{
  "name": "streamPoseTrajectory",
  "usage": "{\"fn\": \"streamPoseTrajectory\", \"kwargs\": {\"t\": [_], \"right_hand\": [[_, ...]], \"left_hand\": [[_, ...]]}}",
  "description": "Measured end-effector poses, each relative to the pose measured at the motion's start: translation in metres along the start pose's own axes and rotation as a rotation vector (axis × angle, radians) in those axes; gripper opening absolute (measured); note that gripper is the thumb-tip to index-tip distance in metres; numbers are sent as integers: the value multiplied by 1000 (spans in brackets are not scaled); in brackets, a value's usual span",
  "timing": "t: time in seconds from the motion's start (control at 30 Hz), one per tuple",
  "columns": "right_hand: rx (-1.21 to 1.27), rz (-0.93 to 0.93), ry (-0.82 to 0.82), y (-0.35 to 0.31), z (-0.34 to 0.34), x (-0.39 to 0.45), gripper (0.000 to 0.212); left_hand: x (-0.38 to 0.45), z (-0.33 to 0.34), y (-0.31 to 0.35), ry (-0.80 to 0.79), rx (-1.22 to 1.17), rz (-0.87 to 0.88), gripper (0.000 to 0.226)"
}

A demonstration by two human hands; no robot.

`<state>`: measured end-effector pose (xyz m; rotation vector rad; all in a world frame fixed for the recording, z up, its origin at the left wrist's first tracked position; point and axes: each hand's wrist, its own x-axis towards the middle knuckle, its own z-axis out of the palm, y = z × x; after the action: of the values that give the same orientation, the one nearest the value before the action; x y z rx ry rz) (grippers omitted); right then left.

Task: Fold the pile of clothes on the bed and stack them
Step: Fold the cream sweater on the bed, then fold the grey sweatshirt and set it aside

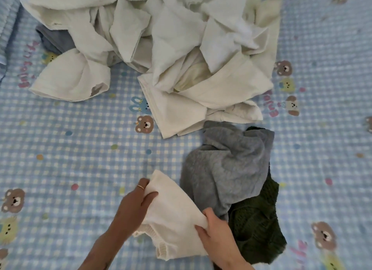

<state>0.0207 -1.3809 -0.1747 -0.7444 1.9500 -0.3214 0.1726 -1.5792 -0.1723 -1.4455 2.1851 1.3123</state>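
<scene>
A cream knitted garment [173,211] lies near the bed's front edge, partly folded. My left hand [134,203], with a ring on one finger, grips its left edge. My right hand [215,231] pinches its right edge. Just to the right lie a crumpled grey garment [227,169] and, under it, a dark green knit [255,229]. A big loose pile of white and cream clothes [161,44] covers the far middle of the bed, with a blue-grey piece [54,40] showing under its left side.
The bed is covered by a blue checked sheet [70,149] printed with bears and rabbits. Bare sheet shows to the left of my hands and along the right side.
</scene>
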Motion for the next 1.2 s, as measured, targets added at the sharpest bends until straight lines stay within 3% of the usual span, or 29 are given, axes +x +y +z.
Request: {"fn": "streamPoseTrajectory", "kwargs": {"t": [0.13,0.3,0.47,0.67,0.83,0.97,1.03,1.13,1.2], "right_hand": [[243,10,146,29,-62,-34,17],[322,0,295,94,-144,-86,28],[497,150,410,195,-235,-143,30],[367,285,395,337,-327,-146,21],[219,303,375,425,-377,-104,21],[179,289,448,455,-397,-69,20],[4,304,451,458,-393,-60,27],[-314,278,593,441,-374,-55,36],[-262,167,628,405,-353,-49,41]], "left_hand": [[-27,22,61,108,-26,88,17],[-65,83,149,138,-115,131,18],[-92,193,231,94,-300,93,16],[-78,353,319,-125,-416,-101,7],[-51,440,367,-109,-375,-166,13],[-20,454,395,-96,-401,-140,13],[-16,439,389,-57,-320,-71,18],[-25,398,343,56,-7,1,29],[-36,359,301,186,162,-16,32]]}}
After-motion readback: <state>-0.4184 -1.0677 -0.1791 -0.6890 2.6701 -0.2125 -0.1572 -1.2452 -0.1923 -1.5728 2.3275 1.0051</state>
